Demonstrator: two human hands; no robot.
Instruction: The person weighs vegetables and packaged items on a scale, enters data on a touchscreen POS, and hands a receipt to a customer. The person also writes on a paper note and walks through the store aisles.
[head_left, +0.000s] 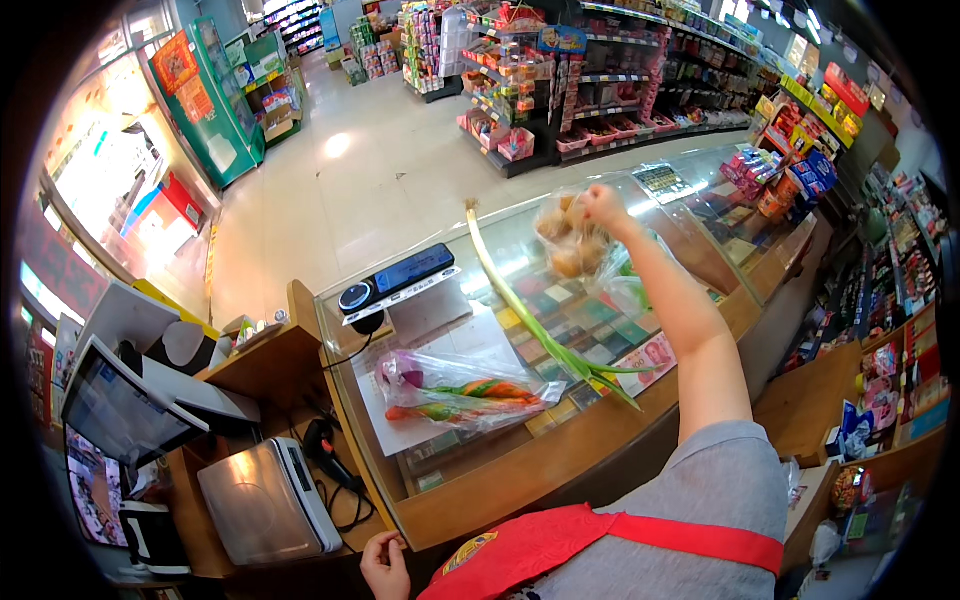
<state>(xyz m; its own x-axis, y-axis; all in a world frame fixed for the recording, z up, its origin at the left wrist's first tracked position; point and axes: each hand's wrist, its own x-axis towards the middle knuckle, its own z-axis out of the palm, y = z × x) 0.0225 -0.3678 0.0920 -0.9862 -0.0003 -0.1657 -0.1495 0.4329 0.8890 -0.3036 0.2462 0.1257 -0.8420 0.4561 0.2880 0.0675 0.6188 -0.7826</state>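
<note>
My right hand (602, 206) is closed on the top of a clear plastic bag (571, 236) of round brownish produce, over the far side of the glass counter. Beside that bag, partly behind my forearm, lies a plastic bag with green contents (634, 277). A long green onion (517, 307) crosses the glass counter (465, 480). Nearer lies a clear bag of red-and-green peppers (480, 397) with something purple at its left end. My left hand (388, 562) is low at the counter's near left corner, fingers curled; nothing is seen in it.
A payment device with a round dial (397, 277) stands at the counter's far left. To the left are a metal-topped scale (262, 502), a corded barcode scanner (328, 454) and monitors (124, 405). Snack packs (795, 180) stand at the right end. Store shelves (517, 90) rise beyond the counter.
</note>
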